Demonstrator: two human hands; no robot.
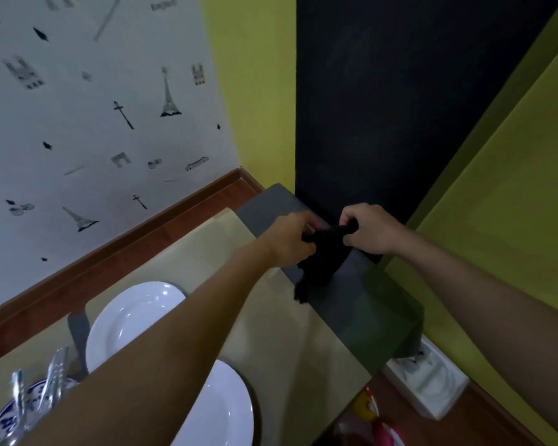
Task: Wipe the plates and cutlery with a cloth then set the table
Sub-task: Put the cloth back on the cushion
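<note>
At table's near left edge: cutlery (pixel 54 378) standing in blue-patterned bowl (pixel 5 420), metal, shiny. Two white plates (pixel 136 313) beside it, round, glossy, not yet wiped. At far corner: left hand (pixel 290 241) and right hand (pixel 372 228) both clenched on black cloth (pixel 319 262), soft, limp, dangling. Judgement: task barely started; wiping, setting all remain.

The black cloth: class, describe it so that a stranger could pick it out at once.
Find the grey block at the table's far edge, against the dark wall panel. Above it, the left hand and right hand grip the black cloth, which hangs crumpled, the only soft dark thing there.
</note>
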